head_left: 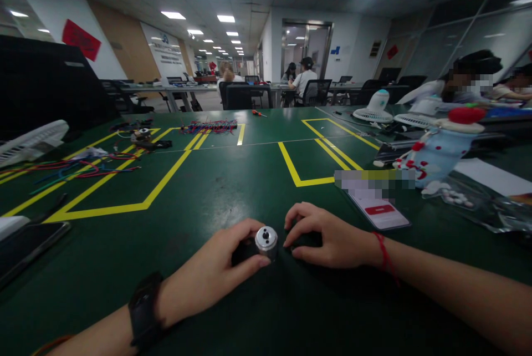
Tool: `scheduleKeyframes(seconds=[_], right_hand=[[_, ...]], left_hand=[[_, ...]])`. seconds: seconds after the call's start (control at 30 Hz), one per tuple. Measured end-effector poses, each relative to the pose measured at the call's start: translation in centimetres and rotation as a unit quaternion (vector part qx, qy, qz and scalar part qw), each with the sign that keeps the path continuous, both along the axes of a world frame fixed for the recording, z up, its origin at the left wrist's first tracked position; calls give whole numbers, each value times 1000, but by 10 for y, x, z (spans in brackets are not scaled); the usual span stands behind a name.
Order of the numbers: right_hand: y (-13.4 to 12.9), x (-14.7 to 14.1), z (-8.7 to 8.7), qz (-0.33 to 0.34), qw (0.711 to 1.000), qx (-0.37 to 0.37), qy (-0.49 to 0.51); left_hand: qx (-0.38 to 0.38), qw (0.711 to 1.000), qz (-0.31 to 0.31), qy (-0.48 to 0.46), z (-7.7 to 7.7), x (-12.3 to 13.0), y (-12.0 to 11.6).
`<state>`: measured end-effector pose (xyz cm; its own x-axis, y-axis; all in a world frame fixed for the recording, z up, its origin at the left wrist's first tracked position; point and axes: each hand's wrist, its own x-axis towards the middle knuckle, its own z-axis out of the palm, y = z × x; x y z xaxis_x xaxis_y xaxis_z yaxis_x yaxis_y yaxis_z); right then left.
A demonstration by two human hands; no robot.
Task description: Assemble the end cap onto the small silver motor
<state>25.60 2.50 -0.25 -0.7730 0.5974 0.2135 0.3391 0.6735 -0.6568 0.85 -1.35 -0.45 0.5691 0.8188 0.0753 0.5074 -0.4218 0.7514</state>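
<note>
A small silver cylindrical motor (266, 240) stands upright on the dark green table, with a round shaft and small holes on its top face. My left hand (226, 267), with a black watch on the wrist, holds it between thumb and fingers. Just to the right, my right hand (318, 237) rests on the table, apart from the motor. Its fingers are loosely bent, with a gap to the thumb; the space under the palm is dark. A red string circles that wrist.
Past my right hand lies a phone (380, 206), near a light blue cup (446, 151). Colored wires (83, 167) are spread at left, beyond a dark phone (33, 250). A wire bundle (211, 126) and a screwdriver (259, 114) lie farther back. White fans (373, 109) and people are at right.
</note>
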Motion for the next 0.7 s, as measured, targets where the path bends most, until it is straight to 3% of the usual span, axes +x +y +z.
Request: scheduleKeyframes(seconds=[0.1,0.23,0.33,0.43,0.57,0.7], right_hand=[[7,3,-1,-43,992,-93,80],[23,8,-11,-165,922,-261,233],[29,7,-16,-201,896,-292,269],[23,5,-11,-185,923,-259,218],[8,3,-2,-64,992,-98,58],[1,-1,-1,-12,1000,-3,1]], left_hand=[[5,1000,1,5,1,0,0],[9,1000,2,6,1,0,0],[11,1000,7,8,1,0,0],[6,1000,8,15,1,0,-1],[4,1000,10,18,1,0,-1],[5,1000,9,12,1,1,-2]])
